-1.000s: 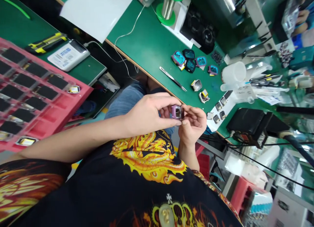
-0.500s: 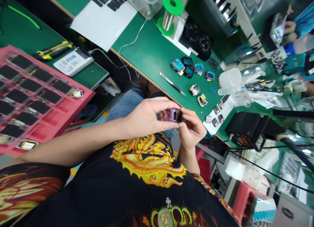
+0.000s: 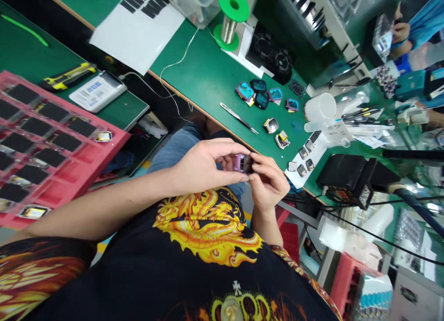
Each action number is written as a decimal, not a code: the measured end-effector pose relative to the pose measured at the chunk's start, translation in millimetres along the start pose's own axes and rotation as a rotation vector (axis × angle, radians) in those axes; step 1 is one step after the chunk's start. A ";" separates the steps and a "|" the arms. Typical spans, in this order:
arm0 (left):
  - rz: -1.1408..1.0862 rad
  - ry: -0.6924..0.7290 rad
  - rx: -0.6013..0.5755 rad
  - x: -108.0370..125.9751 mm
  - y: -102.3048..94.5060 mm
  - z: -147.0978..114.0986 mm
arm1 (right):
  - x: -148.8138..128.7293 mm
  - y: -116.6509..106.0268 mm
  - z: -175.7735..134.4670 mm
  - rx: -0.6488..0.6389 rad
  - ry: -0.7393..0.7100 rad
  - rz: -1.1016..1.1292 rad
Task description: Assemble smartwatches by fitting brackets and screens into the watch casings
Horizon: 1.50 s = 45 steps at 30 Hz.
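In front of my body, my left hand [image 3: 203, 166] pinches a small purple watch case [image 3: 239, 163] between thumb and fingers. My right hand [image 3: 268, 180] closes on the other side, its fingertips at a dark, glossy screen [image 3: 248, 164] against the case. Whether screen and case are joined I cannot tell; fingers hide part of both. Past the hands, metal tweezers [image 3: 239, 118] lie on the green bench [image 3: 204, 85]. Beyond them sit several watch cases [image 3: 261, 100] with blue-filmed faces, and two small watch modules [image 3: 271, 125] lie nearer.
A pink tray [image 3: 93, 154] with dark screens stands at left, beside a white power bank [image 3: 99, 92] and a yellow-black cutter [image 3: 69, 76]. At the back is a green wire spool [image 3: 233, 5]. On the right are a white cup [image 3: 321, 107] and a black device [image 3: 343, 177].
The view has shifted slightly, so the bench items appear a little further left. Both hands keep the purple case between them, and the dark screen's angle looks slightly different.
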<state>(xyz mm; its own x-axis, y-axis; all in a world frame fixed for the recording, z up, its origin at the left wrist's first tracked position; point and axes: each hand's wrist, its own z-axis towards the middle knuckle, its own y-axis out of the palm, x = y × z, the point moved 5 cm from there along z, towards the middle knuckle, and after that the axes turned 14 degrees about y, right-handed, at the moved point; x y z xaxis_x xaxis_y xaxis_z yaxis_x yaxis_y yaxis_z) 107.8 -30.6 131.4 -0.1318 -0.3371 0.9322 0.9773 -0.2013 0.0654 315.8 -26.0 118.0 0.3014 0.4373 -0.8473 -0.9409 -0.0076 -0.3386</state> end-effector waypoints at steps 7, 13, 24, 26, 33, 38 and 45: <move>-0.002 0.021 -0.017 -0.6 -1.0 -0.1 | -1.3 0.0 0.1 -0.006 -0.043 -0.049; -0.004 0.029 -0.028 -2.6 -2.1 -2.6 | -5.2 2.6 1.3 -0.015 -0.080 -0.068; 0.009 0.045 -0.014 -11.2 -13.3 -10.1 | -20.4 9.6 6.2 -0.083 -0.134 -0.059; 0.015 0.031 -0.004 -12.9 -15.0 -12.0 | -20.6 10.4 6.6 -0.086 -0.144 -0.062; -0.028 0.084 -0.004 -10.9 -17.4 -12.5 | -25.0 12.4 8.1 -0.080 -0.191 -0.065; 0.002 0.067 0.001 -10.4 -20.3 -13.6 | -26.6 14.2 7.2 -0.098 -0.191 -0.069; 0.036 0.064 0.017 -12.7 -20.9 -15.5 | -23.9 15.4 4.8 -0.119 -0.171 -0.055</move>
<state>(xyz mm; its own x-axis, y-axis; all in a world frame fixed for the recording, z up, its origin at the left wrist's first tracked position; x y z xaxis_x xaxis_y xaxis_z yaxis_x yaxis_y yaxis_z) 86.5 -36.3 112.7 -0.1062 -0.4018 0.9095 0.9842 -0.1729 0.0386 293.4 -32.3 135.0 0.3119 0.5864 -0.7476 -0.8957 -0.0810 -0.4372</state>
